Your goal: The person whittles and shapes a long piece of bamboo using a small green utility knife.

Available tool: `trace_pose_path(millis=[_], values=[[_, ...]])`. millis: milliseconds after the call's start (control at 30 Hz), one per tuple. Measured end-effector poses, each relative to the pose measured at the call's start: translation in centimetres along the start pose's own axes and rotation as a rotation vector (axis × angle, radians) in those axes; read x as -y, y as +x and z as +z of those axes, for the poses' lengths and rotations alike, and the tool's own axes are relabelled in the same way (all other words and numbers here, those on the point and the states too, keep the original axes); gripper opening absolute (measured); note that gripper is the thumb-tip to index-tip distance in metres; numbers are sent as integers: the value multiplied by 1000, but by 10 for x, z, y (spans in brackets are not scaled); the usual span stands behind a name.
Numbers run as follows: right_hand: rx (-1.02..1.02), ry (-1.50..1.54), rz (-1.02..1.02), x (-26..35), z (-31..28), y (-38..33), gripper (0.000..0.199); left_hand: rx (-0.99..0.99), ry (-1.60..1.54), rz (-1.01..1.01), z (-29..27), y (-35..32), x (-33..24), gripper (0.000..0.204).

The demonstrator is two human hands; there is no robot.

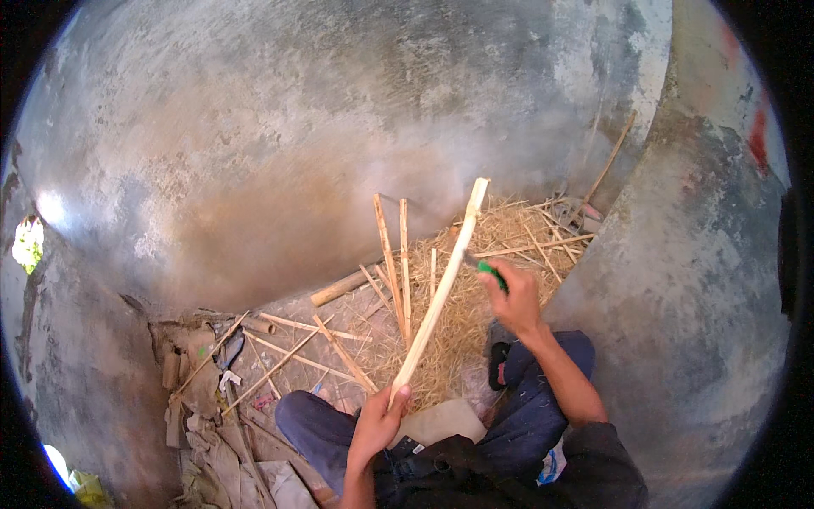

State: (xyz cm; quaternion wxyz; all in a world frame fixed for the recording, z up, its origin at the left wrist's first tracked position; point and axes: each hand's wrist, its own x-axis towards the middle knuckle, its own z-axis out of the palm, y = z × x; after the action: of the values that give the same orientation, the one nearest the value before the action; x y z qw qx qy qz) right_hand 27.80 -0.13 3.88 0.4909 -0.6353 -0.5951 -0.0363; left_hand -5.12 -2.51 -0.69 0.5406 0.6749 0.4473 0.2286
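Observation:
My left hand is closed around the lower end of a long pale bamboo strip, which slants up and to the right, away from my lap. My right hand grips a green-handled knife. Its short dark blade meets the strip's right edge at the upper part, though the exact contact is too small to make out. Beyond the strip lies a heap of straw-coloured shavings.
Several thin strips lean against the grey wall. More sticks lie crossed on the floor at left, near a bamboo pole and crumpled sacking. A long stick leans in the far right corner. My bent legs flank the work.

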Motion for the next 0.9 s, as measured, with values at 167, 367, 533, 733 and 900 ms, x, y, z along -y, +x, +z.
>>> trace_pose_path(millis=[167, 367, 533, 733, 900], values=[[182, 46, -206, 41, 22, -44, 24, -55, 118, 13, -6, 12, -18, 40], [291, 59, -220, 59, 28, -62, 31, -171, 223, 216, 8, 18, -44, 32], [276, 38, -231, 60, 26, -56, 30, -224, 270, 219, 15, 23, -46, 28], [225, 13, -256, 61, 21, -47, 28, -232, 264, 179, 16, 19, -58, 28], [205, -7, -283, 57, 19, -41, 27, -225, 272, 170, 14, 19, -58, 29]])
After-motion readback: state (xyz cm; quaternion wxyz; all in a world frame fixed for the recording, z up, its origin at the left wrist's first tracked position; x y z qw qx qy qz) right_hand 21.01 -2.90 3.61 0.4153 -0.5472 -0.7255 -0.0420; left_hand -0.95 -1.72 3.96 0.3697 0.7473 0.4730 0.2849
